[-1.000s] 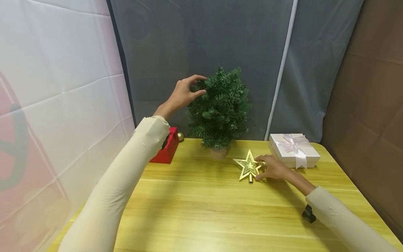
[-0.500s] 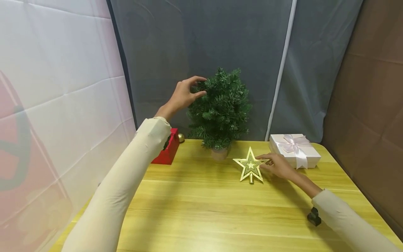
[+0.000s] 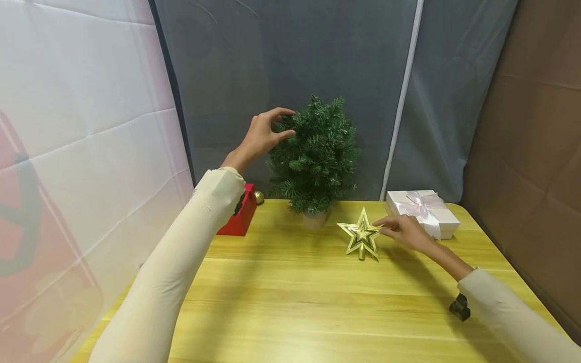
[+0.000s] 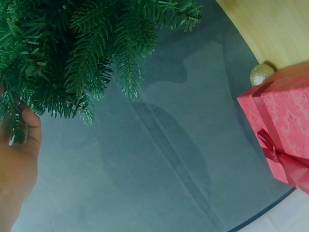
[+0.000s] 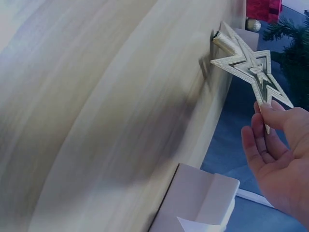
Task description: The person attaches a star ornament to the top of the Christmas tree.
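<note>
A small green Christmas tree [image 3: 316, 151] stands upright in a pale base [image 3: 314, 220] at the back of the table. My left hand [image 3: 264, 132] is at its upper left, thumb and fingers curved round a branch tip; the left wrist view shows that twig [image 4: 17, 123] between them. My right hand [image 3: 405, 231] pinches one point of a gold star tree topper [image 3: 362, 235], right of the tree base. In the right wrist view the thumb [image 5: 274, 116] lies across that point. The star's hollow socket [image 5: 226, 42] is at its lower end, facing down in the head view.
At the back left stand a red gift box [image 3: 240, 214] with a ribbon and a gold ball [image 3: 259, 197]. A white gift box [image 3: 447, 224] with a pale bow sits behind my right hand. Grey cloth [image 3: 354, 50] hangs behind the table [image 3: 281, 302].
My right hand has shifted its hold to the star's right point and drawn back slightly rightward. The star has turned its face and risen a little. My left hand stays at the branch.
</note>
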### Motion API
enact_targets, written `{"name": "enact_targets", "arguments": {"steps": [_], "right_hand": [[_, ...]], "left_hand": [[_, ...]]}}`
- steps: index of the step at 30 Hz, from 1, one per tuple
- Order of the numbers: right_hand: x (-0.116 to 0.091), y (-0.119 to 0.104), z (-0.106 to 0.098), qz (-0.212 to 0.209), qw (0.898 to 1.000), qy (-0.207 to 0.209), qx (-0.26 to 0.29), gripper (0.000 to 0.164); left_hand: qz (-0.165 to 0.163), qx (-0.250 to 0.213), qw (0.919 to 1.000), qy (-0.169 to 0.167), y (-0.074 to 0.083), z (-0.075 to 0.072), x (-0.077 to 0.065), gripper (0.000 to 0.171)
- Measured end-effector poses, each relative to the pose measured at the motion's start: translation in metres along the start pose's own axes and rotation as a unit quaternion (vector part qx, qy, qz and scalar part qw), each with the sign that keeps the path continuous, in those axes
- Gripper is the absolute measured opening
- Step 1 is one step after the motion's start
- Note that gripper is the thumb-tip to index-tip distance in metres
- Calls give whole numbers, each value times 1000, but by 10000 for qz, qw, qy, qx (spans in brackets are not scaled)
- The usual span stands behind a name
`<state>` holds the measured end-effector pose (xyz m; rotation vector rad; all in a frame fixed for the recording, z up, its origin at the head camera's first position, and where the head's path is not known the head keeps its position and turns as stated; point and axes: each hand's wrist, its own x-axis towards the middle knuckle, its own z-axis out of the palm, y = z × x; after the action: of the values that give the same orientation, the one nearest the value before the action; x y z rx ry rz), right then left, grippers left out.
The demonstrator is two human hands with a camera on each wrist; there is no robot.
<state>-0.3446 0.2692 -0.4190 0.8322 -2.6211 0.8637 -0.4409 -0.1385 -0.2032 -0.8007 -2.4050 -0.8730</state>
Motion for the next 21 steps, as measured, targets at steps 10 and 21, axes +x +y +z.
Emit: {"name": "enact_targets", "arguments": {"steps": [10, 21], "right_hand": [[4, -3, -22, 64, 9999, 3, -137, 19], [14, -20, -58, -70, 9995, 54, -307, 19]], "left_hand": [[-17, -66, 9999, 84, 0, 2, 1, 53], [-58, -141, 9998, 123, -2, 3, -2, 53]]}}
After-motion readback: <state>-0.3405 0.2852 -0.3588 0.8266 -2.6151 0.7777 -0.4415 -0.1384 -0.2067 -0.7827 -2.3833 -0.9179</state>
